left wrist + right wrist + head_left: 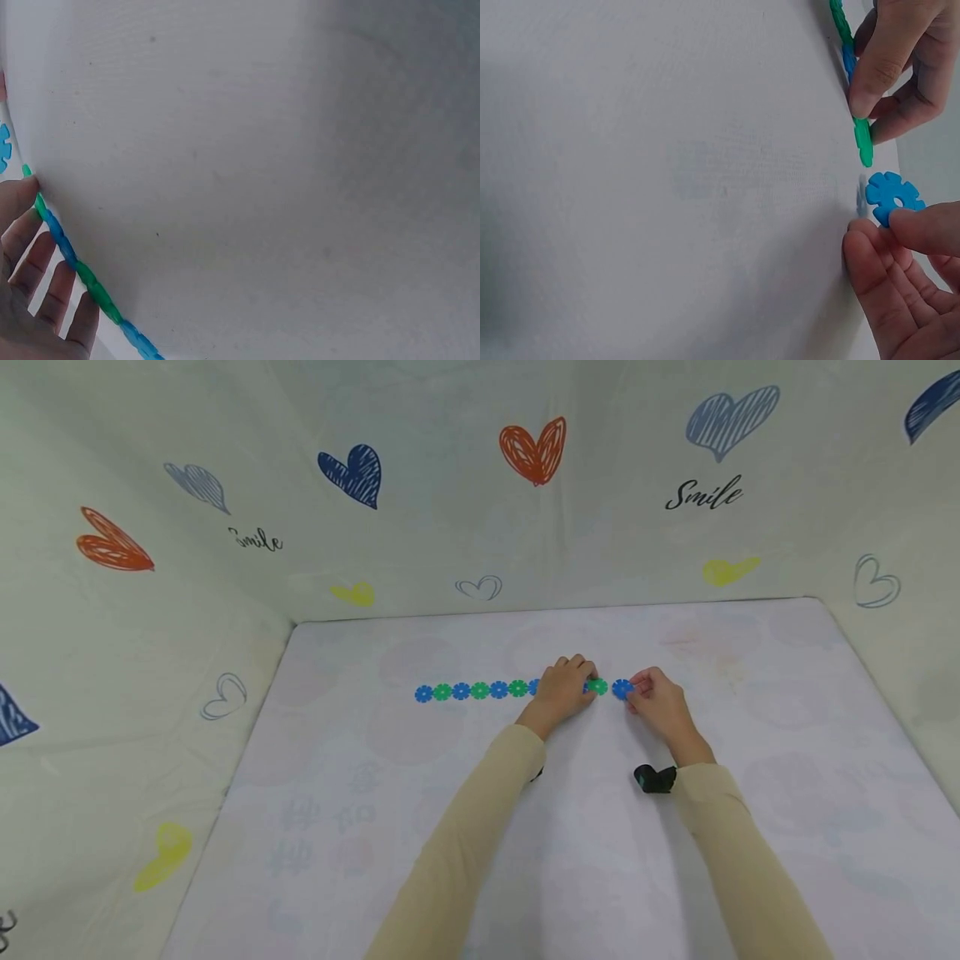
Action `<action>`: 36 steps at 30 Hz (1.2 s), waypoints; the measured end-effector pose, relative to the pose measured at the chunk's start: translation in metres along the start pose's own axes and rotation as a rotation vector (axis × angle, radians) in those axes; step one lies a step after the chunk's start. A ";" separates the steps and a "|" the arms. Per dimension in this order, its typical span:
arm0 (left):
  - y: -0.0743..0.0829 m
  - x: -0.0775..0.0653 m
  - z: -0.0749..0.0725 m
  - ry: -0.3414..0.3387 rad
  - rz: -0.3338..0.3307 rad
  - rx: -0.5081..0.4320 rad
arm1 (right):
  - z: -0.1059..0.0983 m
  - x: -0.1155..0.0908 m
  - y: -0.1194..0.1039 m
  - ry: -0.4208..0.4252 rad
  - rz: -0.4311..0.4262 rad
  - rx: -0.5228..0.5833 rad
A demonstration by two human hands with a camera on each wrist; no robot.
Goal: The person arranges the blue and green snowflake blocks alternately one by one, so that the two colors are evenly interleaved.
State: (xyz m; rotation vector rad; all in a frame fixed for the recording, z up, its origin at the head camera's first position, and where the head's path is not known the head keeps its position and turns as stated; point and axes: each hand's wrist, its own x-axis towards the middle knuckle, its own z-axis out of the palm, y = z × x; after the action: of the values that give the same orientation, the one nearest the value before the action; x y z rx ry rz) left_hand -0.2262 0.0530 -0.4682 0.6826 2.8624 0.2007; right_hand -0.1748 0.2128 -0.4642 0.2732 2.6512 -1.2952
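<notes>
A row of linked blue and green notched plastic discs lies across the white table. My left hand covers part of the row and grips it near its right end, thumb and fingers on either side of a green disc that sticks out past the fingertips. Just right of that end, my right hand pinches a single blue notched disc between thumb and fingers. In the right wrist view this disc has a hole in its middle, and a small gap separates it from the green end disc.
A dark band shows at the right wrist, by the beige sleeve. Behind the white table hangs a pale cloth printed with hearts and the word Smile; it runs along the left and right sides too.
</notes>
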 end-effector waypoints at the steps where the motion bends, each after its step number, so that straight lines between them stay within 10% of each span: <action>1: 0.000 0.000 0.000 0.000 -0.001 0.001 | 0.000 0.001 -0.001 -0.002 -0.001 -0.006; 36: 0.000 0.000 0.002 0.021 0.006 0.013 | 0.004 0.018 -0.012 -0.045 0.195 -0.073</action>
State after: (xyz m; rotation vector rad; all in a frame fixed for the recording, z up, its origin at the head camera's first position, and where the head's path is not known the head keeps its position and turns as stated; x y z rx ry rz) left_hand -0.2259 0.0529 -0.4705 0.6964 2.8841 0.1907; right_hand -0.1950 0.2035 -0.4621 0.4734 2.5537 -1.1288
